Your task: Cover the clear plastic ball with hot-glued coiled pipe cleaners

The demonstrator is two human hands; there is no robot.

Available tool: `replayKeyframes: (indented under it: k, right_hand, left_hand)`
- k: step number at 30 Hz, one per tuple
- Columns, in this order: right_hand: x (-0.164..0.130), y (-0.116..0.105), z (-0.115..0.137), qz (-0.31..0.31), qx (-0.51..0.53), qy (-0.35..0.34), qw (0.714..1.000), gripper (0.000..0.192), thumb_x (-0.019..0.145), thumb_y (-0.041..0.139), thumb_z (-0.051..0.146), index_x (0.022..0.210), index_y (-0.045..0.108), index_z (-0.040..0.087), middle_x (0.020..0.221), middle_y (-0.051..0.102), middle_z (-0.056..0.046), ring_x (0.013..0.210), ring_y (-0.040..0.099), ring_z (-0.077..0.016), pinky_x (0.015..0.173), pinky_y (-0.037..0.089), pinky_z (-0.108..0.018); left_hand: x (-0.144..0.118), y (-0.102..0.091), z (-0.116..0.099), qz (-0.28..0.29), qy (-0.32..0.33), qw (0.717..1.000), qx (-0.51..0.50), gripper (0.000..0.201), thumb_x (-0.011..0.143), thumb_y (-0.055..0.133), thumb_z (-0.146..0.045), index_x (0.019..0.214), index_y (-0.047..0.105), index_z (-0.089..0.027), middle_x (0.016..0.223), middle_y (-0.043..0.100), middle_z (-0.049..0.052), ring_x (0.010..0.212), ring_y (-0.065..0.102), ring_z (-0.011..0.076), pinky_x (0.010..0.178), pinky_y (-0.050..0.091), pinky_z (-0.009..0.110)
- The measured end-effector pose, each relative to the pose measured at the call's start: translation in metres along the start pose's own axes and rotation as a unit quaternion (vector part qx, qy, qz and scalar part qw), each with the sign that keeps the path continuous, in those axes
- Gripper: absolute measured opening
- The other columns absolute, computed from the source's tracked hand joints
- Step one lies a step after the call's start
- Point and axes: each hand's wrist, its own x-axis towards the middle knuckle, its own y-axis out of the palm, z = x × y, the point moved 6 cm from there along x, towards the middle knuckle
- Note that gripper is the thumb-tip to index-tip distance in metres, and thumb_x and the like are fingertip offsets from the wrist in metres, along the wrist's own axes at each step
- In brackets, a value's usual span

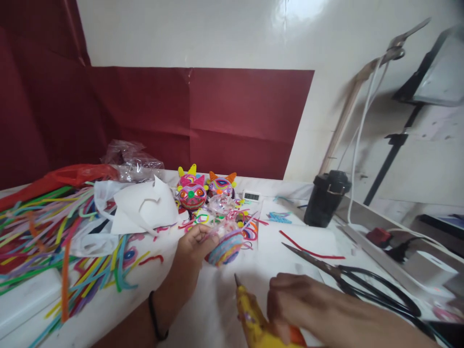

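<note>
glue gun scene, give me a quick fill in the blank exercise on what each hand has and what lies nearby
1. The right hand grips a glue gun whose body is ____ in colour.
2. The left hand holds a small striped ball made of coiled ____ strips.
3. The black-handled ____ lie on the table on the right hand's side.
4. Behind the ball stand ____ finished horned figures.

Missing words: yellow; coloured; scissors; two

The yellow glue gun (255, 321) and the right hand (308, 304) holding it are cut off by the near edge, its trigger hidden.
</note>
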Motion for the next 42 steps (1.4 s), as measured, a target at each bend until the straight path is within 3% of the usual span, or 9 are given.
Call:
replayKeyframes:
  k: [4, 8, 11, 15, 18, 24, 42]
  right_hand:
    - [0.006, 0.039, 0.008, 0.081, -0.118, -0.086, 0.986, 0.025, 0.082, 0.056, 0.013, 0.104, 0.060, 0.025, 0.086, 0.073, -0.005, 0.077, 0.066, -0.0233, 0.078, 0.050, -0.034]
    - [0.006, 0.060, -0.009, 0.120, -0.160, -0.074, 0.977, 0.020, 0.082, 0.059, 0.018, 0.102, 0.060, 0.020, 0.088, 0.072, -0.007, 0.081, 0.065, -0.0241, 0.081, 0.048, -0.037]
    - [0.011, 0.052, -0.020, 0.105, -0.143, -0.038, 0.983, 0.015, 0.079, 0.068, 0.027, 0.091, 0.062, 0.020, 0.084, 0.069, -0.006, 0.079, 0.063, -0.0226, 0.075, 0.048, -0.035]
    - [0.025, 0.017, -0.026, -0.090, -0.129, -0.055, 0.986, 0.015, 0.086, 0.060, 0.021, 0.101, 0.059, 0.017, 0.091, 0.066, -0.010, 0.085, 0.059, -0.0229, 0.074, 0.047, -0.036]
    - [0.033, 0.011, -0.034, -0.159, -0.146, -0.083, 0.973, 0.020, 0.087, 0.059, 0.019, 0.107, 0.057, 0.018, 0.091, 0.064, -0.009, 0.086, 0.057, -0.0231, 0.075, 0.047, -0.037]
    - [0.036, 0.022, -0.048, -0.153, -0.169, -0.104, 0.968, 0.022, 0.088, 0.060, 0.020, 0.110, 0.058, 0.019, 0.091, 0.064, -0.008, 0.083, 0.057, -0.0215, 0.072, 0.046, -0.036]
    - [0.032, 0.026, -0.038, -0.116, -0.293, -0.168, 0.934, 0.017, 0.089, 0.055, 0.015, 0.103, 0.064, 0.016, 0.083, 0.067, -0.008, 0.077, 0.053, -0.0211, 0.067, 0.039, -0.037]
  left_hand:
    - [-0.002, 0.001, -0.002, 0.017, 0.024, 1.000, 0.008, 0.016, 0.073, 0.071, -0.027, 0.069, 0.057, -0.019, 0.057, 0.054, -0.007, 0.050, 0.048, 0.0086, 0.049, 0.038, 0.020]
    - [-0.004, 0.000, -0.004, 0.009, 0.026, 0.999, 0.028, 0.015, 0.074, 0.070, -0.027, 0.070, 0.058, -0.019, 0.056, 0.056, -0.007, 0.046, 0.047, 0.0079, 0.043, 0.035, 0.019]
    - [-0.005, 0.002, -0.004, 0.008, 0.017, 1.000, 0.024, 0.015, 0.071, 0.071, -0.028, 0.071, 0.059, -0.020, 0.052, 0.057, -0.007, 0.043, 0.047, 0.0084, 0.041, 0.033, 0.018]
    - [-0.007, 0.007, -0.007, 0.023, 0.028, 0.999, 0.021, 0.017, 0.064, 0.076, -0.026, 0.068, 0.061, -0.018, 0.058, 0.061, -0.004, 0.053, 0.053, 0.0112, 0.052, 0.042, 0.021]
    - [-0.010, 0.012, -0.007, 0.043, 0.021, 0.998, 0.037, 0.017, 0.065, 0.075, -0.028, 0.068, 0.062, -0.018, 0.058, 0.060, -0.003, 0.054, 0.052, 0.0118, 0.053, 0.041, 0.022]
    - [-0.014, 0.017, -0.007, 0.067, 0.016, 0.995, 0.077, 0.019, 0.068, 0.073, -0.033, 0.068, 0.061, -0.018, 0.058, 0.058, -0.004, 0.054, 0.049, 0.0117, 0.052, 0.038, 0.022]
    - [-0.018, 0.019, -0.005, 0.086, 0.010, 0.990, 0.112, 0.017, 0.070, 0.069, -0.031, 0.068, 0.058, -0.018, 0.057, 0.052, -0.005, 0.054, 0.045, 0.0116, 0.053, 0.033, 0.023]
